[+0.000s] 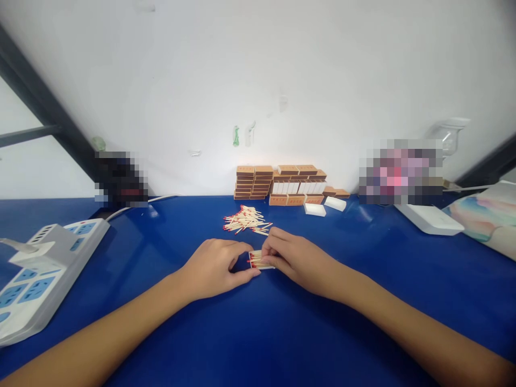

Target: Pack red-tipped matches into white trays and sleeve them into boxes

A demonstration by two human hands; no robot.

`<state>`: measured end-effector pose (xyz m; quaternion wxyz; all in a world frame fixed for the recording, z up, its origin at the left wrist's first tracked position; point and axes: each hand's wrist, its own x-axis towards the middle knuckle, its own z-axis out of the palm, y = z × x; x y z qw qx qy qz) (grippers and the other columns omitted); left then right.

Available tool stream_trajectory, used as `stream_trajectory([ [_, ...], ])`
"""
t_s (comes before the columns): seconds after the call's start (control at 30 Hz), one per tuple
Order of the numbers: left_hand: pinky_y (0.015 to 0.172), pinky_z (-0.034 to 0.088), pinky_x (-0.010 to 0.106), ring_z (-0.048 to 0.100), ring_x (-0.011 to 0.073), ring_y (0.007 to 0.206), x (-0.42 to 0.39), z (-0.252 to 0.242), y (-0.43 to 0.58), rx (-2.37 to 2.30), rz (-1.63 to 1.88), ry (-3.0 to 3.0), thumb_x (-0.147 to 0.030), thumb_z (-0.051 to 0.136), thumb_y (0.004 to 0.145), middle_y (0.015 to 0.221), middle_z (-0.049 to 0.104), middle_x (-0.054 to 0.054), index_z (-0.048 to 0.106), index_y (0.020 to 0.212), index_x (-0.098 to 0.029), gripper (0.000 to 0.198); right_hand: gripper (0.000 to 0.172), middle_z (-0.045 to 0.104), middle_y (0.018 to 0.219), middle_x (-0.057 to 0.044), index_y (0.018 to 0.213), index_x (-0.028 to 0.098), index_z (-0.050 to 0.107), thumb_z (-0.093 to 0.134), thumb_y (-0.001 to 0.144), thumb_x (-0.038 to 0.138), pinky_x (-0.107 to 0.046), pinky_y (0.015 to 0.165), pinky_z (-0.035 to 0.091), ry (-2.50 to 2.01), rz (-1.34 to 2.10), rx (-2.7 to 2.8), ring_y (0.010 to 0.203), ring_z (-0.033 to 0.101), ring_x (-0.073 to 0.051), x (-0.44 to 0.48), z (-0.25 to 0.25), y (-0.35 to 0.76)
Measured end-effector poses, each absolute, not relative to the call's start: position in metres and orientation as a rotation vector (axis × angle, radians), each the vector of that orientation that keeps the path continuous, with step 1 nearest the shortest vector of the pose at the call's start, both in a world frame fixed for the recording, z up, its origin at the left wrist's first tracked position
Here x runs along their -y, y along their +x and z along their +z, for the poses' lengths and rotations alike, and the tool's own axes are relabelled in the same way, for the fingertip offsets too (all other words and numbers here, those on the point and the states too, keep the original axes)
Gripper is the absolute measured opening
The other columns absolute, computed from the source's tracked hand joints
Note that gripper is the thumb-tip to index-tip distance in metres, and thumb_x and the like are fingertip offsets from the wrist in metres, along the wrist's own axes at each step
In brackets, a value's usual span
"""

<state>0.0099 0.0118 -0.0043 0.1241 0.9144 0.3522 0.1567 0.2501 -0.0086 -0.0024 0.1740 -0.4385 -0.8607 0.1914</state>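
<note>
A small white matchbox tray (253, 252) with red-tipped matches (255, 260) in it lies on the blue table in front of me. My left hand (220, 269) steadies the tray's left end between thumb and forefinger. Over its right end, my right hand (292, 258) has its fingers pinched together on the matches, hiding that part of the tray. Just behind, a loose pile of matches (244, 220) is spread on the table, heads mostly pointing left.
Stacked matchboxes (253, 183) stand against the wall, with white empty trays (315, 209) before them. A power strip (60, 274) with a plugged-in adapter lies at left. At right are a white flat box (431, 219) and a colourful patterned item (484, 212).
</note>
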Motion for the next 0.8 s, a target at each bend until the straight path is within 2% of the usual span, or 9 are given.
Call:
stream_trajectory([
  [0.2, 0.056, 0.031, 0.025, 0.050, 0.0111, 0.056, -0.011, -0.005, 0.010, -1.053, 0.444, 2.665, -0.049, 0.067, 0.092, 0.063, 0.054, -0.006, 0.070, 0.113, -0.025, 0.031, 0.015, 0.060, 0.099, -0.002, 0.092, 0.020, 0.062, 0.054, 0.104, 0.027, -0.027, 0.064, 0.040, -1.253, 0.533, 2.453, 0.074, 0.056, -0.013, 0.009, 0.004, 0.258],
  [0.6, 0.056, 0.030, 0.025, 0.049, 0.0111, 0.055, -0.011, -0.004, 0.010, -1.044, 0.447, 2.672, -0.048, 0.067, 0.093, 0.062, 0.054, -0.006, 0.071, 0.112, -0.025, 0.031, 0.015, 0.060, 0.088, -0.002, 0.091, 0.021, 0.066, 0.057, 0.101, 0.026, -0.027, 0.064, 0.040, -1.184, 0.563, 2.378, 0.074, 0.055, -0.014, 0.004, 0.001, 0.258],
  [0.8, 0.056, 0.031, 0.025, 0.049, 0.0114, 0.055, -0.010, -0.004, 0.009, -1.051, 0.429, 2.677, -0.048, 0.066, 0.093, 0.063, 0.055, -0.006, 0.071, 0.113, -0.025, 0.031, 0.011, 0.058, 0.081, 0.001, 0.091, 0.021, 0.065, 0.060, 0.099, 0.025, -0.027, 0.064, 0.040, -1.241, 0.433, 2.260, 0.070, 0.052, -0.013, -0.003, -0.004, 0.259],
])
